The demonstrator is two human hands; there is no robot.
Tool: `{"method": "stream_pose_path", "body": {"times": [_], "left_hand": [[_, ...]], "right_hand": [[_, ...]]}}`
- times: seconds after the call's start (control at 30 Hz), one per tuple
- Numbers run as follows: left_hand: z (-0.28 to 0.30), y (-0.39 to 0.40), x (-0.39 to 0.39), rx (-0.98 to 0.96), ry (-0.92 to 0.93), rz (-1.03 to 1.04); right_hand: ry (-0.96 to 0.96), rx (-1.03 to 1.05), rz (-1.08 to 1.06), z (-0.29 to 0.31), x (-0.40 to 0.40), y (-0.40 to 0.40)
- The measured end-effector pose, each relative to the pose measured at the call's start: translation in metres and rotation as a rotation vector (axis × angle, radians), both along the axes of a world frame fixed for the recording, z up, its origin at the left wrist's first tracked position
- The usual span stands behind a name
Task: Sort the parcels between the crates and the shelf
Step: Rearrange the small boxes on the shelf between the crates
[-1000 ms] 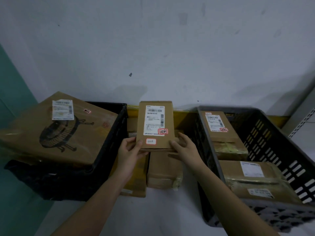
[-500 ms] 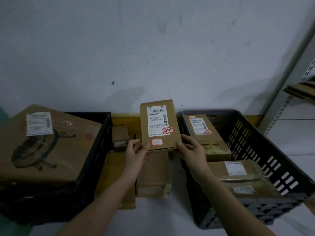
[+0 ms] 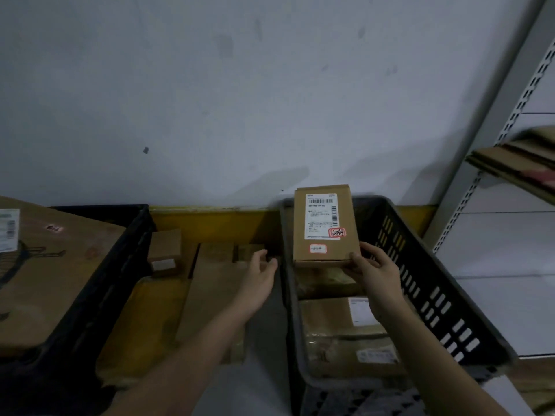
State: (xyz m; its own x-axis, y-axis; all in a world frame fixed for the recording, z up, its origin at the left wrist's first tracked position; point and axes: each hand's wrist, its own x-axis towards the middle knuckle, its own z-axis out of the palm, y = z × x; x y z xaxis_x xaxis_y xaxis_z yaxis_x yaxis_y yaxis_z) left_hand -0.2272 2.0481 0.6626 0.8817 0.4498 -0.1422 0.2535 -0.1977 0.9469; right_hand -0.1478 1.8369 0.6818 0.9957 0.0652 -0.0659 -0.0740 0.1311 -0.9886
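A small brown parcel (image 3: 324, 226) with a white shipping label and red stickers is held above the grey crate (image 3: 432, 283) on the right. My right hand (image 3: 375, 271) grips its lower right corner. My left hand (image 3: 259, 277) hovers free and relaxed over the gap between the crates, holding nothing. Two taped parcels (image 3: 339, 337) lie inside the grey crate. A black crate (image 3: 99, 283) on the left carries a large flat box (image 3: 45, 274) on top. The metal shelf (image 3: 486, 163) stands at the right edge.
Between the crates, flat cardboard parcels (image 3: 210, 289) lie on the floor with a small box (image 3: 165, 250) behind them. A yellow strip (image 3: 210, 223) runs along the foot of the white wall. Folded cardboard (image 3: 516, 160) rests on a shelf board at the right.
My left hand has let go of the small parcel. My right hand alone has carried it right, over the grey crate. The view has swung right, showing more of the shelf.
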Motion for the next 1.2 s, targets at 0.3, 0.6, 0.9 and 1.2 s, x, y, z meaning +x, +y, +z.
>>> {"method": "stream_pose_path", "body": {"times": [0.3, 0.6, 0.9, 1.2], "left_hand": [[-0.012, -0.072, 0.057, 0.124, 0.049, -0.004], [-0.025, -0.080, 0.064, 0.124, 0.076, 0.017], [-0.033, -0.070, 0.070, 0.187, 0.114, 0.064], [-0.031, -0.079, 0.077, 0.172, 0.150, 0.056]], "right_hand": [[-0.013, -0.137, 0.006, -0.013, 0.059, -0.049], [-0.328, -0.721, 0.227, -0.039, 0.096, -0.034], [-0.449, -0.875, 0.418, -0.039, 0.100, -0.009], [-0.549, -0.777, 0.320, -0.070, 0.111, -0.008]]}}
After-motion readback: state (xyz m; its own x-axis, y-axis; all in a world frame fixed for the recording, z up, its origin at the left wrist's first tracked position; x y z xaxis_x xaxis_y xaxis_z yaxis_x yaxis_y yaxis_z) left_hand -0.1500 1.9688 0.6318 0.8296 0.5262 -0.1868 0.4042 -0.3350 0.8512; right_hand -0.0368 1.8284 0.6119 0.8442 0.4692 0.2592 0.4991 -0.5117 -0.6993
